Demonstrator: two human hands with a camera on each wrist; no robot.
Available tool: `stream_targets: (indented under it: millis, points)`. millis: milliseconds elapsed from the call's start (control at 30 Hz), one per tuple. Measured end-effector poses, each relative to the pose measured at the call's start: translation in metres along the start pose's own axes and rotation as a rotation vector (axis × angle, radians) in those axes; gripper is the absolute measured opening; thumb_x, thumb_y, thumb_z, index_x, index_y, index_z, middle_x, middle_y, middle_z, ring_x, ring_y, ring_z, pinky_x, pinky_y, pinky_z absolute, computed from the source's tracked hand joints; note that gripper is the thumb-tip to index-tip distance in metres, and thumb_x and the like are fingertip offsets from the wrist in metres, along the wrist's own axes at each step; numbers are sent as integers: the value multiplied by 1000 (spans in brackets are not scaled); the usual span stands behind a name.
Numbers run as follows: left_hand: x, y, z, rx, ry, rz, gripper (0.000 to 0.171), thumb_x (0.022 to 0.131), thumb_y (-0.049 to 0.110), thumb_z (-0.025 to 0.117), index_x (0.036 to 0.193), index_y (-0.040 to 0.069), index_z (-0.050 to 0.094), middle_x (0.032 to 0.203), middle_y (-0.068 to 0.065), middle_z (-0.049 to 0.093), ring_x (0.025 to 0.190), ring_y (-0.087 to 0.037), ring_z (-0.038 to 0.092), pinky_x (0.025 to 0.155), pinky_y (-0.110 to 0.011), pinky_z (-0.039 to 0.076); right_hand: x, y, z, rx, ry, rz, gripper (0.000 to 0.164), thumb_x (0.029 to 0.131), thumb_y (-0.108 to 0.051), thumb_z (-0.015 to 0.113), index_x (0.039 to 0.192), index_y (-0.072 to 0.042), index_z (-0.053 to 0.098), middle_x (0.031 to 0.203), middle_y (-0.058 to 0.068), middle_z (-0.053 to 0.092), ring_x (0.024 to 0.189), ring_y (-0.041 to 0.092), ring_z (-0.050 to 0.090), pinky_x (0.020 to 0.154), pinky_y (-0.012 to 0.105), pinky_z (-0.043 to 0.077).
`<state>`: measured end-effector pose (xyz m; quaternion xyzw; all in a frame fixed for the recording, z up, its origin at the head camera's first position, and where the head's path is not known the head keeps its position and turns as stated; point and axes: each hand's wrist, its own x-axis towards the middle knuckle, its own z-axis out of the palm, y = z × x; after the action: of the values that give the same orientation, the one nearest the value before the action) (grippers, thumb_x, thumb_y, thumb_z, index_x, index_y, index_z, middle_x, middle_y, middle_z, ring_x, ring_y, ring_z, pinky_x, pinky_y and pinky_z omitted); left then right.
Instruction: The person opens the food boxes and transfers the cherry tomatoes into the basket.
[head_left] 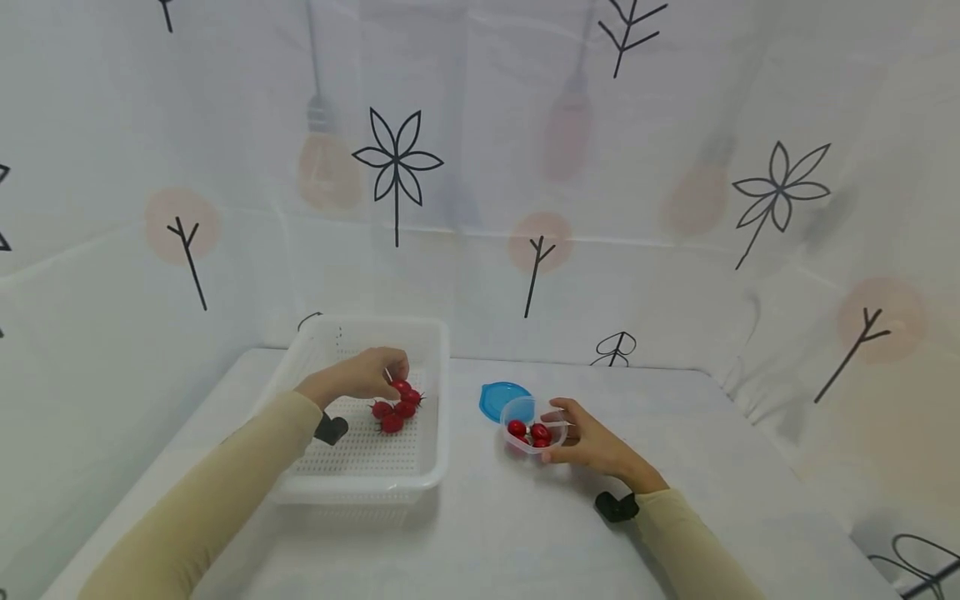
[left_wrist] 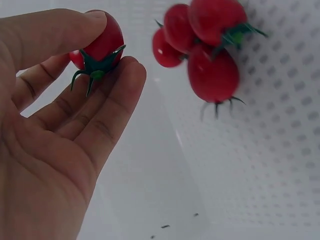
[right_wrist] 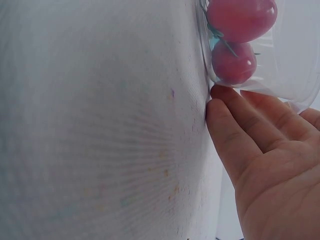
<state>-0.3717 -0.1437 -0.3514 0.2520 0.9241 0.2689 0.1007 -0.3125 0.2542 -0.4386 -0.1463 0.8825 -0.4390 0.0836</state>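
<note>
My left hand (head_left: 372,375) is over the white perforated basket (head_left: 442,408). Its thumb and fingers pinch a red cherry tomato (left_wrist: 111,36) with a green calyx, and a bit of red shows behind that one in the left wrist view. Several more cherry tomatoes (head_left: 392,422) lie in a cluster on the basket's floor, beside the hand. On the table my right hand (head_left: 597,442) holds the right side of a small clear plastic container (head_left: 517,408), thumb at the near side and fingers round the far side. Several cherry tomatoes (right_wrist: 234,62) sit inside it.
A blue lid (head_left: 501,398) lies flat on the table just behind the clear container. The tall basket wall stands between the left hand and the container. A patterned white cloth (head_left: 480,275) hangs behind the table (head_left: 510,533).
</note>
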Motion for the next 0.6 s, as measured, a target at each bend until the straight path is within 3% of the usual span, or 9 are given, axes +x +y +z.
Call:
stream_targets:
  millis: [400,600]
  points:
    - [11,-33,3,90,-4,-108,23,79,5,72,97,12,59,96,-3,62,89,-21,57,79,-39,51,1,5,-1,9,-15,2,97,72,-41,81,146,-12,25,139,4,47,118,29,51,95,47,45]
    - [19,-39,7,97,-16,-128,23,78,4,73,94,14,60,96,-2,62,89,-21,56,78,-38,51,1,4,-2,8,-18,-1,96,73,-41,81,146,-13,25,139,4,47,119,30,50,95,48,45]
